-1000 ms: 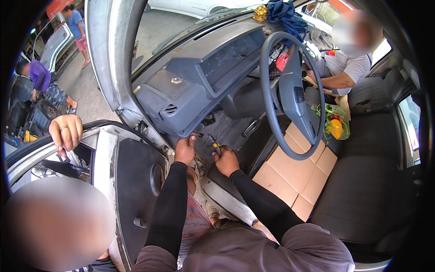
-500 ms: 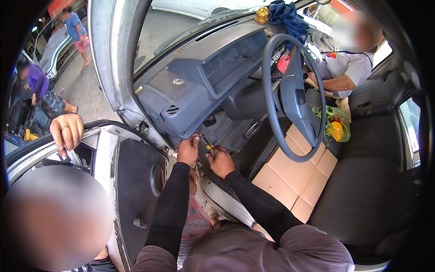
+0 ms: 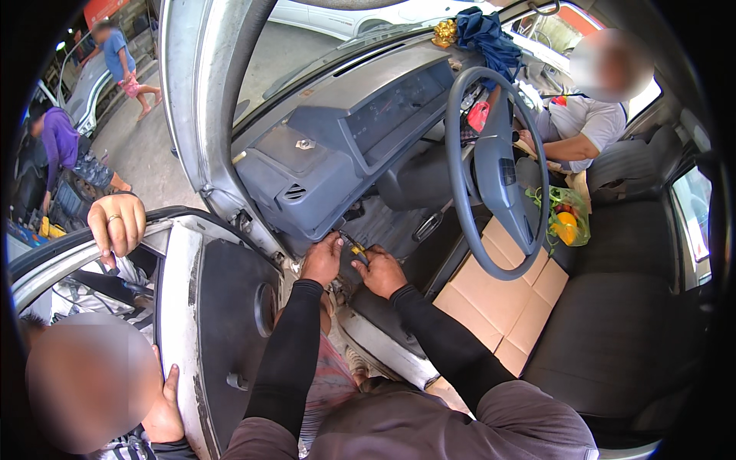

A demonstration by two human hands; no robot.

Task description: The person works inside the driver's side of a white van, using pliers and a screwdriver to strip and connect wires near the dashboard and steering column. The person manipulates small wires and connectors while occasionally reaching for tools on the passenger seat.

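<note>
My right hand is closed round a small hand tool with a yellow-and-dark handle. Its metal end points up and left toward my other hand; the exact kind is too small to tell. Close beside it, my left hand is closed with thumb and fingers pinched together just under the lower corner of the grey dashboard. What the left fingers grip is too small to make out. Both hands are in the driver's footwell, left of the steering wheel.
Flat cardboard covers part of the seat, with a bag of produce beyond it. A person sits on the far side. At left, another person leans at the open door, a hand on its frame.
The person at the door has shifted, and a second hand shows there. People outside have moved slightly. My hands and the tool stay in nearly the same place.
</note>
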